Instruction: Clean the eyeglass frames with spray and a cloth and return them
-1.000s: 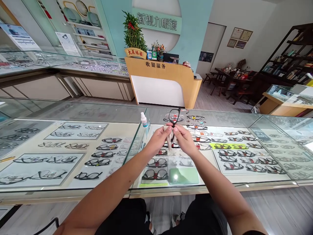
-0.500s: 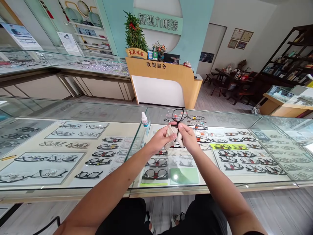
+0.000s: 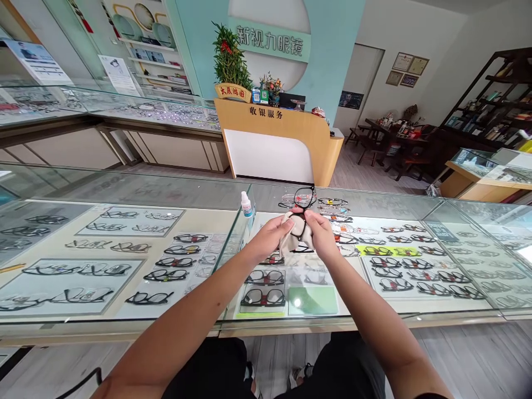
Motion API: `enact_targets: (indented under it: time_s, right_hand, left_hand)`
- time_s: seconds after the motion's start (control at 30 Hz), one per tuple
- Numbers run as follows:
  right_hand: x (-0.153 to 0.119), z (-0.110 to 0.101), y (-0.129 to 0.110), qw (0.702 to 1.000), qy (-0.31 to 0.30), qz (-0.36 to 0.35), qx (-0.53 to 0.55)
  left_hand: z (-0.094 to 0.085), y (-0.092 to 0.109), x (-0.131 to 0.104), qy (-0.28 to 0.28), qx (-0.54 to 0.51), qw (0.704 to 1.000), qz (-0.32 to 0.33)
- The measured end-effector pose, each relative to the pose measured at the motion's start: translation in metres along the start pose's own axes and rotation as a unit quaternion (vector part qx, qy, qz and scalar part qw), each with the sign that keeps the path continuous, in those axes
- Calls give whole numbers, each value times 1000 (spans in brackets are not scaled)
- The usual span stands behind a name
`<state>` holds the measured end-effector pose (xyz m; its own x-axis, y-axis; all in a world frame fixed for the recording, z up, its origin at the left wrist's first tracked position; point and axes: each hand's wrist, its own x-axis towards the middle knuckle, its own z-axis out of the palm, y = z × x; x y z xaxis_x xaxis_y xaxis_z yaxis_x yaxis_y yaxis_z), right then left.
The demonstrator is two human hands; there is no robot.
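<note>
A pair of black-framed eyeglasses (image 3: 305, 197) is held upright over the glass counter, one lens above my fingers and the other against a cream cleaning cloth (image 3: 286, 244). With its fingers closed, my left hand (image 3: 272, 235) presses the cloth onto the lower lens. My right hand (image 3: 323, 235) is closed around the middle of the frame, and part of the cloth hangs beside it. Both hands are close together, and the fingertips behind the cloth are hidden. To the left of my hands, a small white bottle with a blue label (image 3: 246, 205) stands on the counter.
Below my hands, a glass display counter (image 3: 199, 194) holds rows of eyeglasses (image 3: 264, 297) and a green sheet (image 3: 313, 300). A wooden cashier desk (image 3: 274, 119) with a potted plant (image 3: 230, 61) stands beyond. More showcases lie left and right.
The eyeglasses have turned so that the lower lens faces me more, over the cloth. My left thumb has moved slightly up on the cloth.
</note>
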<state>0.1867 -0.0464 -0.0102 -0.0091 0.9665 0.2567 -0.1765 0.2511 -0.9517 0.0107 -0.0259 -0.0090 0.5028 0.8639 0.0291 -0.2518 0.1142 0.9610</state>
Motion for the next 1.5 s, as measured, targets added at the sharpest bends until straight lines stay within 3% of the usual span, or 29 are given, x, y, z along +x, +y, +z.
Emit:
enact_targets:
  time_s: [0.13,0.33,0.4,0.6,0.73,0.83,1.03,1.1,1.4,1.5]
  right_hand:
    - [-2,2,-1,1000,19,5,-14]
    - [-11,14,-6,986,5,-110,-124]
    - [-12,15,-8,982,4,-127,-137]
    - [-13,7,-14,992,24,-89,-91]
    - [-10,3,-14,999,21,-37,-23]
    - [-11,5,-14,999,25,-28,-33]
    - [-21,19,-17,976,-15,-161,-144]
    - [-22,20,-19,972,-12,-178,-151]
    - [-14,-1,-6,997,48,-52,-34]
    - [-14,0,-7,996,47,-63,-51]
  left_hand:
    - [0,1,0,-34,4,999,-9]
    - [9,-12,5,96,4,992,81]
    - [9,-14,5,111,15,990,88]
    - [7,-5,-4,42,28,998,42]
    - [7,1,-8,-14,37,998,42]
    - [10,1,-7,-31,21,998,46]
    - [18,-7,-6,108,8,988,107]
    - [19,-5,-8,116,22,987,109]
    - [9,20,-17,-48,33,998,15]
    - [13,17,-14,-35,19,999,26]
